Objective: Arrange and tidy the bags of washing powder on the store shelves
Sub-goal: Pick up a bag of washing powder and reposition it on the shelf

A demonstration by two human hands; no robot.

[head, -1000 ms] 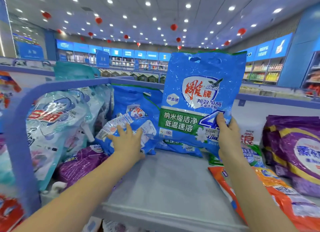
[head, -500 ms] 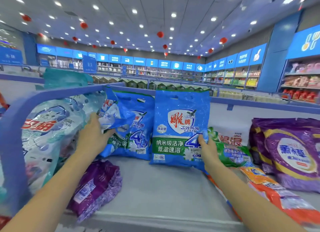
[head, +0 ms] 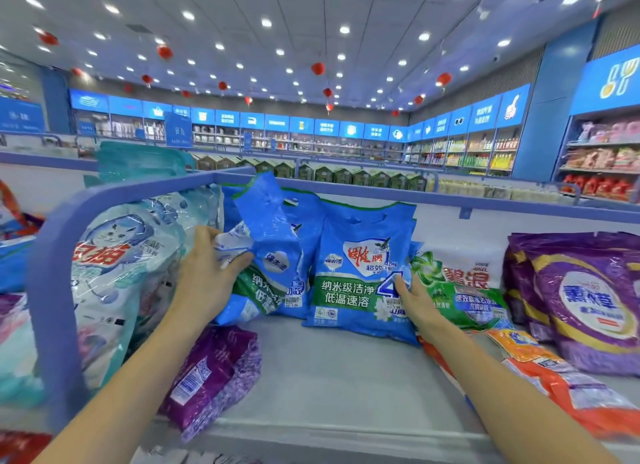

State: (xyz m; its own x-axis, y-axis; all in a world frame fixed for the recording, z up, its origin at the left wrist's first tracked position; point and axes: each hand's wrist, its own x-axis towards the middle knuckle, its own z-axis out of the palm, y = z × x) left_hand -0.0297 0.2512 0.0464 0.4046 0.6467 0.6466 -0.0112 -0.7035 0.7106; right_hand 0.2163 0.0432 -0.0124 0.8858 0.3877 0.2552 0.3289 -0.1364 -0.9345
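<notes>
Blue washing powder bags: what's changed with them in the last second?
The right hand lowered the upright blue plastic bag from mid-air onto the grey shelf and holds its edge. The left hand, earlier flat on the crumpled blue bag, now grips it, lifted. The big purple bag and orange bag stayed.

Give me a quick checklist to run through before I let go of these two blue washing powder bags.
1. The upright blue bag rests on the shelf with its label forward: ok.
2. The right hand holds its lower right edge: ok.
3. The tilted blue bag in the left hand stands straight: not ok, it leans and is crumpled.
4. Bags at the shelf front stand up: not ok, a purple bag and an orange bag lie down.
5. The upright blue bag would stand unsupported: cannot tell.
</notes>
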